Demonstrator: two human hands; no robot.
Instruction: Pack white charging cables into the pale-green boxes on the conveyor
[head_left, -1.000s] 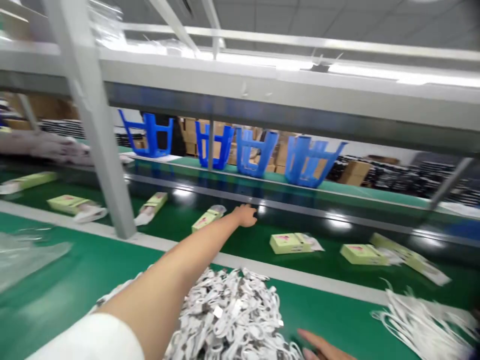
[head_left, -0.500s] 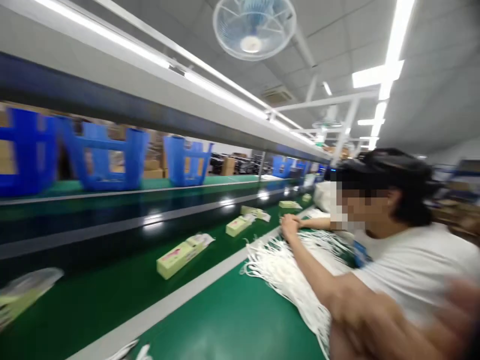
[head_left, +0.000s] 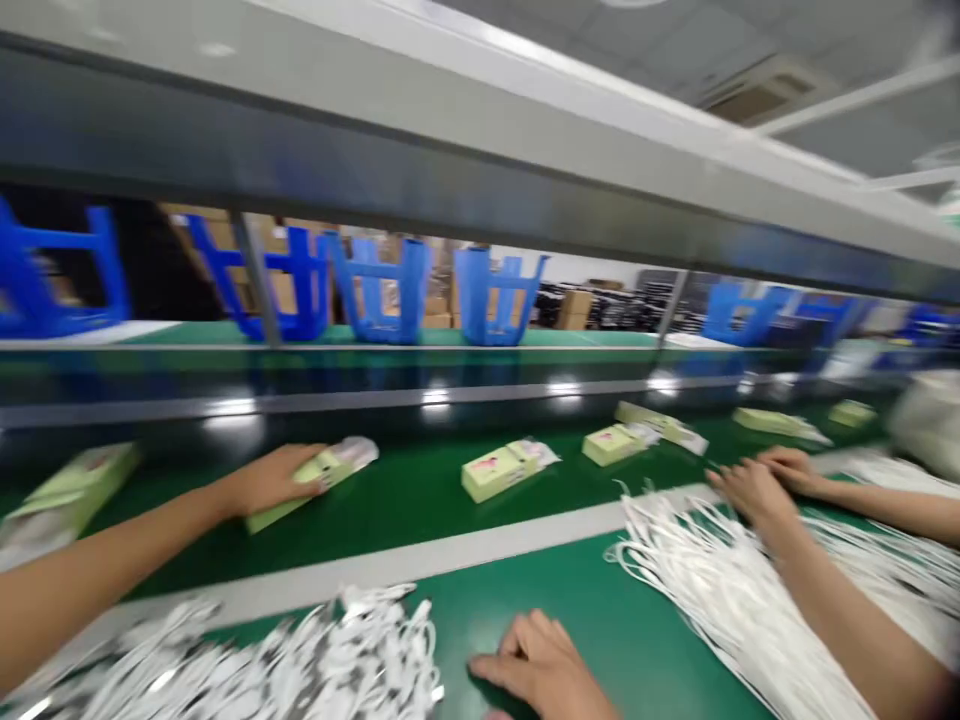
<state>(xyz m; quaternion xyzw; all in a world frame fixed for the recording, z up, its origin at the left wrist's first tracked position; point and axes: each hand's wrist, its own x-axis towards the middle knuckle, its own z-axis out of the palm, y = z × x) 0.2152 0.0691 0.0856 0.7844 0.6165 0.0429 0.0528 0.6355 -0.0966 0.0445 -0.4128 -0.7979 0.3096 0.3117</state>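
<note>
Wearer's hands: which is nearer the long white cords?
Right hand: left of the long white cords, apart. Left hand: farther left, on a pale green box.

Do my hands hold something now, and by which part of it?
Your left hand grips a pale green carton across its middle; your right hand shows nothing held.

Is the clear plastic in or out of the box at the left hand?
Out, at least partly: clear plastic extends past the pale green box.
</note>
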